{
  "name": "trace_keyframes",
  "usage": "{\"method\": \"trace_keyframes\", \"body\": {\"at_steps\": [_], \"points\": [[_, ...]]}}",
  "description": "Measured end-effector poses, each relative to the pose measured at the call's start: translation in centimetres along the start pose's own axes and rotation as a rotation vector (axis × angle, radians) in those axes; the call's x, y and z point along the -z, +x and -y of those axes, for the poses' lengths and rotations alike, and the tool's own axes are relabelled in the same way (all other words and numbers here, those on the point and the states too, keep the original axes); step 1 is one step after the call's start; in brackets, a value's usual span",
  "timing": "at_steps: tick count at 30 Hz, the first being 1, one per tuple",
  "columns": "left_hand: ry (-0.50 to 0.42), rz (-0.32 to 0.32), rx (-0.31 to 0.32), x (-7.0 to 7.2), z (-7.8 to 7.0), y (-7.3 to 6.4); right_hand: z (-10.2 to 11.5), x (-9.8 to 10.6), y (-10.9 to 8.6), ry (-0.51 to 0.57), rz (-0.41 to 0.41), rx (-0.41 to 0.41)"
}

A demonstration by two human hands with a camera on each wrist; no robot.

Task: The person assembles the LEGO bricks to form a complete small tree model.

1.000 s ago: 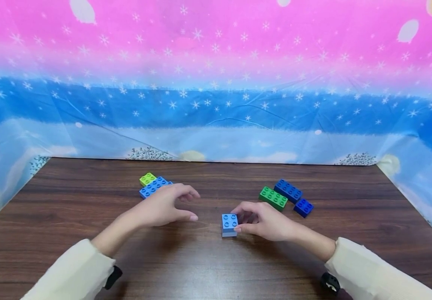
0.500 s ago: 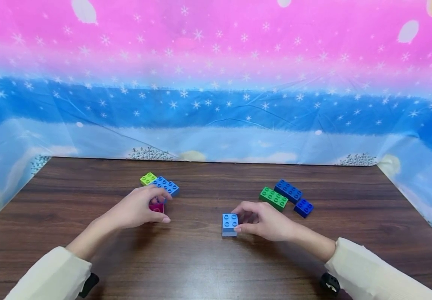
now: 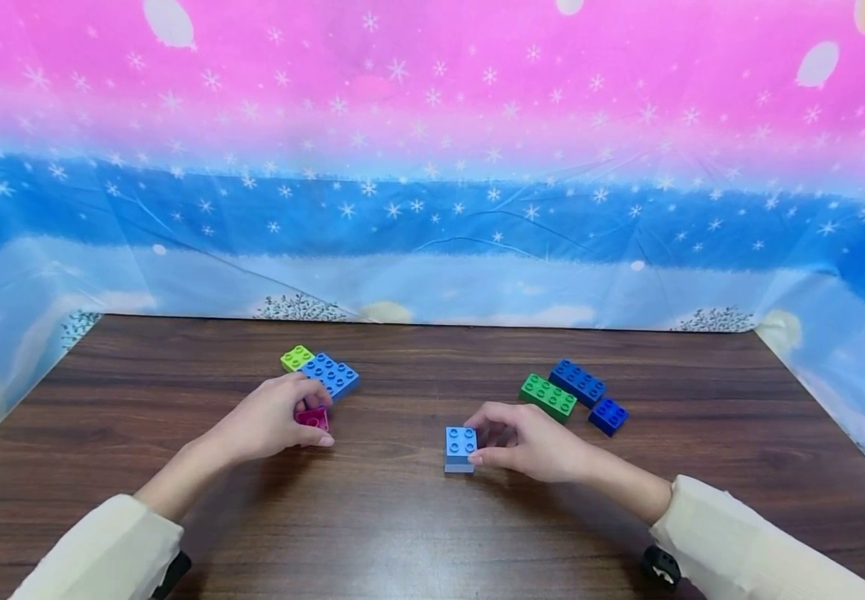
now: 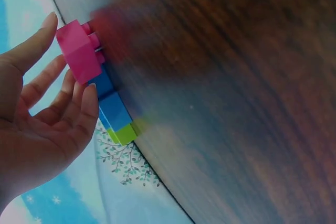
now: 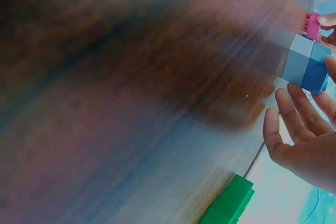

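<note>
My left hand [image 3: 271,419] pinches a pink brick [image 3: 312,418] between thumb and fingers, left of the table's middle. The brick is upside down, its hollow underside up and its studs [image 4: 94,40] facing the table. Just beyond it lie blue bricks [image 3: 338,377], partly covered by the hand, with a lime green brick [image 3: 297,358] against their far side. Nearer the centre, my right hand [image 3: 533,442] grips a small two-brick stack by its right side: a blue brick [image 3: 460,440] with studs up over a paler blue one [image 5: 297,59].
To the right, past the right hand, lie a green brick [image 3: 547,396], a long dark blue brick [image 3: 577,382] and a short dark blue brick [image 3: 608,415]. A snowflake-patterned cloth [image 3: 432,225] hangs around the back and sides of the brown wooden table [image 3: 402,533].
My left hand has moved left and slightly nearer, from over the blue bricks to the pink brick, and its fingers have closed on it. The right hand and its stack stay put.
</note>
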State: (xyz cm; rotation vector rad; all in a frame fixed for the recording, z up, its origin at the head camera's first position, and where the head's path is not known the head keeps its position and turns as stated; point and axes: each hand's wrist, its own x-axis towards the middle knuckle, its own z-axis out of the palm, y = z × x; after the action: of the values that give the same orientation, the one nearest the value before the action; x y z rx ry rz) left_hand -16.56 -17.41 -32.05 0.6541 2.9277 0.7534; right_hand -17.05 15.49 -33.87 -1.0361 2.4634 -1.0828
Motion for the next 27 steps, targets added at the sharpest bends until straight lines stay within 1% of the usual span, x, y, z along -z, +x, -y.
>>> {"method": "trace_keyframes", "body": {"at_steps": [9, 15, 20, 22, 27], "points": [[-0.024, 0.005, 0.028, -0.11, 0.22, 0.11, -0.07, -0.03, 0.04, -0.003, 0.001, 0.006], [-0.101, -0.002, 0.017, 0.06, 0.31, -0.01, -0.11, -0.02, 0.05, 0.001, 0.003, 0.001], [-0.169, 0.015, 0.020, 0.12, 0.38, -0.16, -0.02, 0.05, 0.06, -0.007, 0.006, -0.006], [-0.180, 0.022, 0.020, 0.12, 0.46, -0.22, 0.02, 0.08, 0.06, -0.008, 0.008, -0.009], [-0.204, 0.041, -0.008, 0.17, 0.71, -0.29, 0.09, 0.09, 0.04, -0.003, 0.010, -0.012]]}}
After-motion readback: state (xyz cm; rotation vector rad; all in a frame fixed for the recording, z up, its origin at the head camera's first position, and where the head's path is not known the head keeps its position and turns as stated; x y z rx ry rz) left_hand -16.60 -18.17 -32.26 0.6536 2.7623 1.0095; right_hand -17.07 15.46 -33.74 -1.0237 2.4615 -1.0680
